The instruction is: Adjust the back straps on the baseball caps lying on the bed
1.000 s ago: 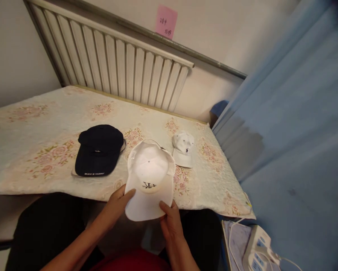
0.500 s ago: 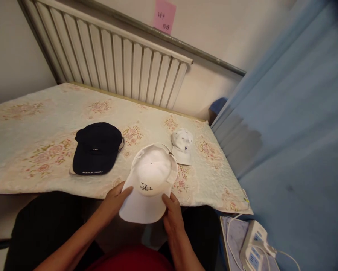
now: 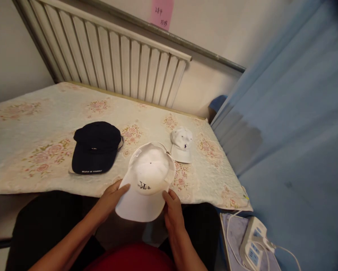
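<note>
A white baseball cap point(image 3: 142, 209) is held over the near edge of the bed, its hollow inside facing up and its brim toward me. Dark stitching shows inside the front of its crown. My left hand point(image 3: 112, 194) pinches the left side of the brim, thumb on top. On the brim's right side, my right hand point(image 3: 171, 207) grips with thumb on top and fingers below. To the left lies a black cap point(image 3: 97, 145) with white lettering along its brim and a light-coloured cap edge under it. A smaller white cap point(image 3: 181, 139) with a dark emblem sits just beyond the held cap.
The bed's floral cover point(image 3: 53, 105) stretches under the caps. Behind it stands a white radiator point(image 3: 124, 64), with a pink note point(image 3: 162, 15) above. A blue curtain point(image 3: 293, 131) hangs at right. A power strip point(image 3: 253, 242) with cords rests at lower right.
The held white cap has shifted slightly left with both hands, still gripped by its brim. The camera view has moved a little; the other caps stay put.
</note>
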`<action>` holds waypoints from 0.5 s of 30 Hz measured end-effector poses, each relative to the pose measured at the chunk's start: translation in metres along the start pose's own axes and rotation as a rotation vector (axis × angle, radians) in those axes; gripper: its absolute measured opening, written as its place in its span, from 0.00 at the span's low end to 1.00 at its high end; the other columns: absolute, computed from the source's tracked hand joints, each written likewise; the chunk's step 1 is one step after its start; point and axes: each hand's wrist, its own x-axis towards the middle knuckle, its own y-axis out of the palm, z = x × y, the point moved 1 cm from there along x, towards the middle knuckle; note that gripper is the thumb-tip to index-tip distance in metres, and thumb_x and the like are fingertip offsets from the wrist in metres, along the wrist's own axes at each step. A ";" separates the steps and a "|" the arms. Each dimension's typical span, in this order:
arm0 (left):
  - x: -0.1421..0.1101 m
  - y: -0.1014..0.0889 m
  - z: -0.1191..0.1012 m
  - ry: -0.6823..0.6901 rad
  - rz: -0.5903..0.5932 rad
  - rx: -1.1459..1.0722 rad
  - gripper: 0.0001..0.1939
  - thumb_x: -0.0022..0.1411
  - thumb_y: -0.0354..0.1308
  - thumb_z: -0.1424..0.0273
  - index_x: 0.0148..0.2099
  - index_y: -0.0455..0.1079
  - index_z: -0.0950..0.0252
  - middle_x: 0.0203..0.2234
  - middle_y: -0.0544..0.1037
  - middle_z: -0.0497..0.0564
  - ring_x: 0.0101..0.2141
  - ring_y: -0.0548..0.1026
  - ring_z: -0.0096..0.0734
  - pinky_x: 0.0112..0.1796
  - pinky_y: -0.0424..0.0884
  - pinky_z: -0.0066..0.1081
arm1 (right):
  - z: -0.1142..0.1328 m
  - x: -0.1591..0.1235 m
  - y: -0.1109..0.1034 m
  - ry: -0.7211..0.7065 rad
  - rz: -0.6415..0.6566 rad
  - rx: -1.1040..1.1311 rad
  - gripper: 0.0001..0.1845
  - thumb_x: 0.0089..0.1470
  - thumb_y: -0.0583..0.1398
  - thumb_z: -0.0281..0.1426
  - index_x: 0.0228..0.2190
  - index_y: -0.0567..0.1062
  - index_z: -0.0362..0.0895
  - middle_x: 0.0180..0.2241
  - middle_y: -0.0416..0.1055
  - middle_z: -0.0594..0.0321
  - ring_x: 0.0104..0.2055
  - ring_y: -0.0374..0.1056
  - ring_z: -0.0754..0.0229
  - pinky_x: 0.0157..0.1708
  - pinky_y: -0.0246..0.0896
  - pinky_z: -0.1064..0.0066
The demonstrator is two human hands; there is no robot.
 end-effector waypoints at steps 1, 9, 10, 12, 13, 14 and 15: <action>0.000 0.000 0.001 -0.007 0.015 -0.007 0.31 0.53 0.58 0.55 0.56 0.65 0.67 0.35 0.81 0.56 0.32 0.78 0.45 0.30 0.71 0.35 | 0.000 0.000 0.000 -0.001 -0.002 -0.007 0.15 0.46 0.64 0.35 0.34 0.75 0.39 0.26 0.75 0.61 0.28 0.69 0.60 0.29 0.64 0.70; 0.003 -0.004 0.012 -0.035 0.097 -0.049 0.29 0.55 0.58 0.55 0.56 0.65 0.65 0.32 0.80 0.53 0.29 0.76 0.40 0.28 0.69 0.31 | -0.004 0.003 -0.006 -0.029 -0.055 -0.109 0.15 0.47 0.64 0.40 0.31 0.75 0.40 0.21 0.70 0.66 0.22 0.62 0.65 0.23 0.57 0.74; 0.003 -0.004 0.013 -0.030 0.098 -0.045 0.29 0.55 0.58 0.55 0.55 0.66 0.65 0.32 0.80 0.53 0.29 0.76 0.40 0.28 0.68 0.31 | -0.004 0.003 -0.007 -0.032 -0.071 -0.131 0.15 0.46 0.64 0.41 0.29 0.75 0.41 0.20 0.69 0.67 0.21 0.61 0.65 0.22 0.55 0.74; 0.003 -0.004 0.014 -0.019 0.102 -0.036 0.28 0.54 0.58 0.55 0.54 0.67 0.65 0.33 0.80 0.53 0.30 0.76 0.39 0.28 0.68 0.31 | -0.005 0.004 -0.008 -0.039 -0.097 -0.175 0.16 0.45 0.64 0.43 0.27 0.74 0.41 0.18 0.67 0.68 0.20 0.59 0.66 0.21 0.54 0.74; 0.003 -0.004 0.014 -0.019 0.104 -0.032 0.28 0.54 0.58 0.55 0.53 0.68 0.66 0.33 0.80 0.53 0.29 0.76 0.39 0.28 0.68 0.31 | -0.005 0.005 -0.008 -0.042 -0.103 -0.194 0.17 0.45 0.64 0.44 0.26 0.73 0.41 0.18 0.67 0.69 0.20 0.59 0.66 0.21 0.53 0.74; 0.003 -0.004 0.014 -0.025 0.105 -0.031 0.28 0.54 0.58 0.55 0.53 0.68 0.66 0.33 0.80 0.54 0.29 0.76 0.39 0.27 0.68 0.31 | -0.005 0.005 -0.009 -0.046 -0.108 -0.209 0.17 0.45 0.64 0.44 0.25 0.73 0.42 0.17 0.66 0.69 0.20 0.58 0.65 0.21 0.52 0.74; 0.003 -0.004 0.015 -0.036 0.108 -0.031 0.28 0.54 0.58 0.55 0.53 0.68 0.66 0.33 0.80 0.54 0.28 0.76 0.39 0.27 0.68 0.31 | -0.006 0.005 -0.009 -0.051 -0.113 -0.221 0.17 0.44 0.64 0.44 0.25 0.73 0.42 0.17 0.65 0.69 0.20 0.58 0.65 0.21 0.52 0.74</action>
